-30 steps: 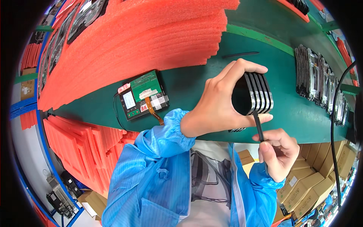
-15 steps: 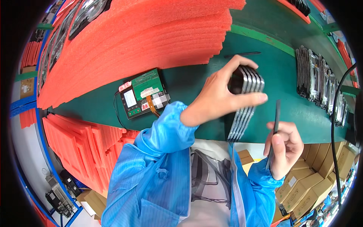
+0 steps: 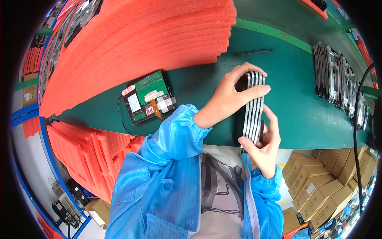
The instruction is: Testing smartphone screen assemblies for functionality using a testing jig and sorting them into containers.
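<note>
My left hand (image 3: 234, 89) grips the upper end of a stack of several thin phone-sized slabs (image 3: 253, 111) with rounded corners and shiny metal edges. The slabs stand edge-up over the front of the green bench, their long edges running toward me. My right hand (image 3: 264, 147) is closed on the lower end of the same stack, its thumb on the near side. A thin dark piece (image 3: 262, 130), seen edge-on, lies between the right fingers and the stack; its kind cannot be told. The left fingers' far side is hidden.
Left of the stack lies a test board (image 3: 149, 97) with green circuitry and a cable. Red foam sheets (image 3: 159, 32) rise behind it, with more foam (image 3: 85, 153) at lower left. A dark strip (image 3: 254, 51) lies far back. Device frames (image 3: 338, 79) stand at right, behind a hanging black cable (image 3: 355, 139).
My right hand has moved left and up with the dark piece, from apart to touching the stack. The stack has turned more upright and shifted slightly left in my left hand.
</note>
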{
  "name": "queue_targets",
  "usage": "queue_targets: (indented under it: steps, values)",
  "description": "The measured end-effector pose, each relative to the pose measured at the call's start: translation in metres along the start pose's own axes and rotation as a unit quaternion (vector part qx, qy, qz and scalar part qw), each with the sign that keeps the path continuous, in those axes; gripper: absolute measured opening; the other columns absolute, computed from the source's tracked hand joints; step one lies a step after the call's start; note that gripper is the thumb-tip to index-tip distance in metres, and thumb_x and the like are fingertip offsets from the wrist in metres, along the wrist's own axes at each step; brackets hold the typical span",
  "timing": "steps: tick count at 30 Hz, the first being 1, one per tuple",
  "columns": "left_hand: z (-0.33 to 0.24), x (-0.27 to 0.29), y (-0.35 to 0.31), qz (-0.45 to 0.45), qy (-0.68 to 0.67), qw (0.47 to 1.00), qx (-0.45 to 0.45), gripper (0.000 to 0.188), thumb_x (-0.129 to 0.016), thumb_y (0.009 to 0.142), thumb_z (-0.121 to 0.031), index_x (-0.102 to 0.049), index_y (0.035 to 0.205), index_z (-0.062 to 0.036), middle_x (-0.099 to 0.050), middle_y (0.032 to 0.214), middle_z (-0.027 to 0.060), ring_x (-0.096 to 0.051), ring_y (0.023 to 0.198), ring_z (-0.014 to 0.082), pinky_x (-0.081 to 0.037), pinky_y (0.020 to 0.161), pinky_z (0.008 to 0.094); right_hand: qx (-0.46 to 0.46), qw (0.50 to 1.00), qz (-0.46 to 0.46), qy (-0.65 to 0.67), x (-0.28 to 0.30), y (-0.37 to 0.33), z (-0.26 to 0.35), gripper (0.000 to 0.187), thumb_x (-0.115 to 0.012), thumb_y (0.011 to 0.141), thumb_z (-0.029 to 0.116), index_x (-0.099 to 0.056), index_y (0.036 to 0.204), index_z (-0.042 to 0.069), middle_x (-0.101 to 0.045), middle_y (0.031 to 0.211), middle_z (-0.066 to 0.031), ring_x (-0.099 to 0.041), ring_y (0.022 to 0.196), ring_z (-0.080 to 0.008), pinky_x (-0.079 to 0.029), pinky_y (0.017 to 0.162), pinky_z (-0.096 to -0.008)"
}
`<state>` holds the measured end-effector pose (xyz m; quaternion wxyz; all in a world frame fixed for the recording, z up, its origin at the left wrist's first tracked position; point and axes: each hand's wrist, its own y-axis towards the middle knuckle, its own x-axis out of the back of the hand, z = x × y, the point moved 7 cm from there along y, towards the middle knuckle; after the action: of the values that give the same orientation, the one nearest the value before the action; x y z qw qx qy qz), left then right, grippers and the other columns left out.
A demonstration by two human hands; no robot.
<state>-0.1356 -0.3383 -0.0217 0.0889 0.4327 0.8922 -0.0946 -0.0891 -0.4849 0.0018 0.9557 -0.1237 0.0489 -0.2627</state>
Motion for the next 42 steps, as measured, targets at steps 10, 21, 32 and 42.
queue_targets:
  steps: [10,21,32,42]
  values:
    - [-0.007,0.005,-0.005,-0.085,-0.046,0.993,-0.061,0.03,-0.074,0.086,-0.011,-0.054,0.107,-0.0023,-0.066,0.107,0.0106,-0.063,0.093,0.0132,-0.051,0.082,0.0285,-0.065,0.998,0.019,-0.002,-0.005,0.002,-0.002,0.08,-0.08,0.074,0.002,-0.039,0.143,0.003,-0.061,0.083,0.0046,-0.046,0.065,0.0013,-0.031,0.055,-0.0144]
    - [-0.002,0.01,-0.007,-0.148,-0.08,0.981,-0.098,0.036,-0.077,0.082,-0.005,-0.047,0.102,-0.0028,-0.062,0.102,0.011,-0.064,0.09,0.0148,-0.052,0.081,0.0288,-0.04,0.998,0.058,-0.006,-0.004,0.005,-0.004,0.085,-0.08,0.074,-0.004,-0.033,0.144,0.001,-0.069,0.089,-0.0052,-0.061,0.076,-0.004,-0.048,0.071,-0.0169]
    - [-0.009,0.008,-0.006,-0.13,-0.045,0.981,-0.137,0.029,-0.068,0.088,0.0,-0.051,0.111,-0.0018,-0.064,0.108,0.0121,-0.061,0.101,0.0137,-0.05,0.088,0.0282,-0.059,0.997,0.039,0.026,-0.004,0.003,-0.008,0.085,-0.082,0.072,0.001,-0.035,0.143,0.001,-0.065,0.089,-0.0007,-0.055,0.073,-0.002,-0.041,0.064,-0.0156]
    - [0.0,0.002,0.017,0.026,-0.045,0.999,0.007,0.04,-0.046,0.102,-0.032,-0.07,0.097,-0.0004,-0.069,0.095,0.0054,-0.059,0.088,0.0093,-0.046,0.082,0.0245,-0.056,0.997,0.032,0.043,-0.001,0.004,-0.007,0.082,-0.081,0.073,0.002,-0.037,0.143,0.002,-0.064,0.089,0.0021,-0.05,0.068,0.0009,-0.034,0.057,-0.0139]
